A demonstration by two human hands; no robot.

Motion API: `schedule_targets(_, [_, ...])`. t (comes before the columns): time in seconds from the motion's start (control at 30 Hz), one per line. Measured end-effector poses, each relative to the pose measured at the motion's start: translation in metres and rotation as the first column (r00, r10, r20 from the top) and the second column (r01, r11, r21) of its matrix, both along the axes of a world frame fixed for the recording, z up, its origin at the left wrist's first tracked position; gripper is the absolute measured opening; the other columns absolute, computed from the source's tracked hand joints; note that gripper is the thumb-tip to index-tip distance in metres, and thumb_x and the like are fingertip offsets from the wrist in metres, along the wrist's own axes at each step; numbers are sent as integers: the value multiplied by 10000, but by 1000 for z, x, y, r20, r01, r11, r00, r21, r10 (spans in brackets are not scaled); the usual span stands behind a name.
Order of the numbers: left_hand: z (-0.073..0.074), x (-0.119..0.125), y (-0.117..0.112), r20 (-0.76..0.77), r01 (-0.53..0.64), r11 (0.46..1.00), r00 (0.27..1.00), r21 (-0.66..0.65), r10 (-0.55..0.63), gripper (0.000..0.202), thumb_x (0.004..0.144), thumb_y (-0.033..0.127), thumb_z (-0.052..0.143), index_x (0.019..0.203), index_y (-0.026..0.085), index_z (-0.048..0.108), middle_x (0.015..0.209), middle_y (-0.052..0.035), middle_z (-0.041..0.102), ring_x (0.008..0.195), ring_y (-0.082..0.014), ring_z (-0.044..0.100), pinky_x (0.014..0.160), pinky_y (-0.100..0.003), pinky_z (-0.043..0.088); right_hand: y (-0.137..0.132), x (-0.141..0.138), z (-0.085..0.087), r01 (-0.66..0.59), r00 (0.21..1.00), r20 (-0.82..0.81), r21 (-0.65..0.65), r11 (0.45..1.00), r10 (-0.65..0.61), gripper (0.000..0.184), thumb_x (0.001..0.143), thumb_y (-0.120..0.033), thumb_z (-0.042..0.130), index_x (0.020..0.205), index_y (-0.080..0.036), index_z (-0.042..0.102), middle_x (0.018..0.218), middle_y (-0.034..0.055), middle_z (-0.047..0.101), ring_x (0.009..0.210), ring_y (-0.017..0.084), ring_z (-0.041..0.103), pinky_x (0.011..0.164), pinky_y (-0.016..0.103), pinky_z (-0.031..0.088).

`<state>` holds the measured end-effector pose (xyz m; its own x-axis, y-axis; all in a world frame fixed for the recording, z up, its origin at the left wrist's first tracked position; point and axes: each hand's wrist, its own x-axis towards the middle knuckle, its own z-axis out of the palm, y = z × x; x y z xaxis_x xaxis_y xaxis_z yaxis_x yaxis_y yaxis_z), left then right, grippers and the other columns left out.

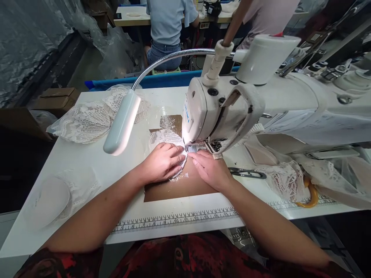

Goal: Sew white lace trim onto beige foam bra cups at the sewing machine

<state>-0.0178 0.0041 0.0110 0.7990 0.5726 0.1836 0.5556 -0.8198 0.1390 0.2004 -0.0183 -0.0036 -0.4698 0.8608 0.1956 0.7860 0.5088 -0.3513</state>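
My left hand (165, 161) lies over a white lace cup piece (165, 136), its slightly bent fingers pressing the fabric down beside the needle. My right hand (211, 168) rests to the right of the needle, fingers stretched out, the index fingertip at the lace's edge. The lace sits under the head of a white sewing machine (199, 112), around its presser foot (189, 148). Beneath both hands is a brown sheet (179, 189) on the table. The left thumb is hidden, and part of my right hand is covered by the machine head.
A lamp (123, 123) on a bent neck hangs over the table. Lace pieces (87, 121) lie back left, a pale cup (53, 200) front left. Thread snips (246, 173), more lace (285, 179) and orange-handled scissors (311, 195) lie right. A ruler strip (174, 221) runs along the front.
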Motion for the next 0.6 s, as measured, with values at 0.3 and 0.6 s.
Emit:
schedule_targets(0.3, [-2, -3, 2, 29, 107, 992, 994, -72, -106, 349, 950, 279, 406, 1233, 147, 562, 1263, -110, 589, 1063, -238, 528, 894, -396, 418, -6, -3, 4, -56, 988, 142, 12, 998, 54, 354, 855, -129, 436, 1127, -211, 647, 925, 64, 644, 831, 182, 543, 655, 268, 380])
schedule_targets(0.6, [-4, 3, -3, 14, 21, 1000, 1000, -8, -20, 353, 946, 273, 416, 1223, 127, 578, 1278, -121, 579, 1046, -259, 531, 881, -410, 438, -5, -9, 4, -7, 976, 216, 78, 997, -10, 345, 858, -141, 418, 1106, -203, 650, 913, 60, 647, 760, 189, 518, 609, 293, 318])
